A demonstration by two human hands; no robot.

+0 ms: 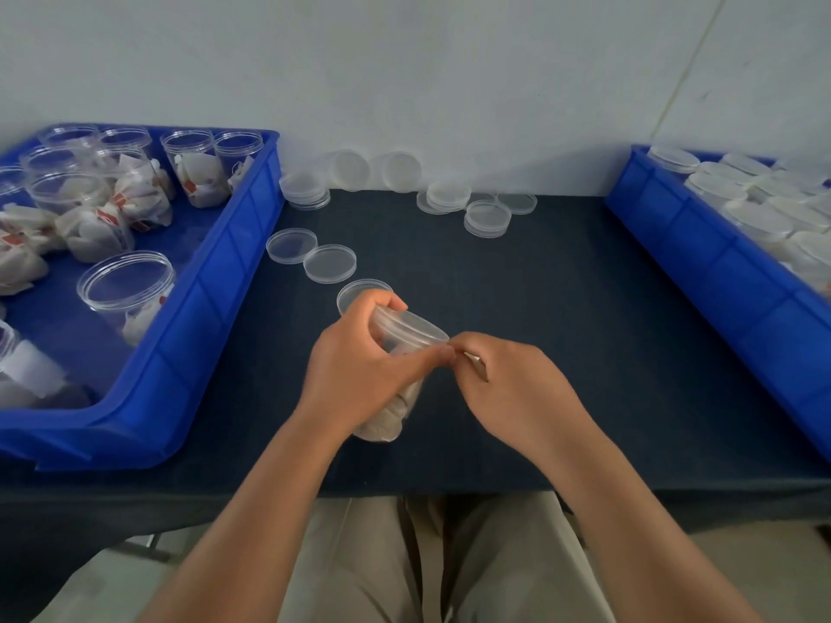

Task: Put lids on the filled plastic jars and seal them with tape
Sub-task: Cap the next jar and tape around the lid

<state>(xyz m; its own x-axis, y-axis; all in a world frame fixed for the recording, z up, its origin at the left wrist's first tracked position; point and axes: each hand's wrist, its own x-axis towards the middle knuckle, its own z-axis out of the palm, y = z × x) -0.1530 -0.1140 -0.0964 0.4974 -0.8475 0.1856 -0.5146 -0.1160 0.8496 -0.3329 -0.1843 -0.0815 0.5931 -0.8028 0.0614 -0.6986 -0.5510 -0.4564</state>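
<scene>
A clear plastic jar (pixel 407 335) filled with white packets is tilted over the dark table, its lidded top pointing up and to the right. My left hand (pixel 359 366) grips the jar around its upper body. My right hand (pixel 508 379) sits at the jar's rim, fingertips pinched together there against my left thumb; a thin pale strip, possibly tape, shows under its fingers. Loose clear lids (pixel 330 263) lie in a row just beyond the jar.
A blue bin (pixel 216 281) on the left holds open jars (pixel 128 290) with white packets. Another blue bin (pixel 701 263) on the right holds several lidded jars. More lids (pixel 488 218) are stacked near the wall. The dark table (pixel 562 335) ends just before my lap.
</scene>
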